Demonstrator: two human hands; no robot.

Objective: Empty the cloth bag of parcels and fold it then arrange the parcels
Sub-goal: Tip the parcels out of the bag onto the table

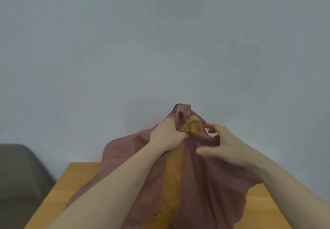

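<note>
Left hand (167, 136) grips the cloth bag (205, 175) — mauve (mustard stripe), bunched upright — right hand (225, 145) spread.

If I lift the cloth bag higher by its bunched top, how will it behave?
Likely floppy: the cloth bag hangs in long soft folds below where the left hand grips its gathered top. It probably sags and swings instead of keeping shape. Its bulging lower part on the table suggests weight inside, though no parcels show. The right hand hovers open beside it.

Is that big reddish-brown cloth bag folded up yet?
No. The reddish-brown cloth bag stands bunched on the wooden table, its gathered top gripped by the left hand.
</note>
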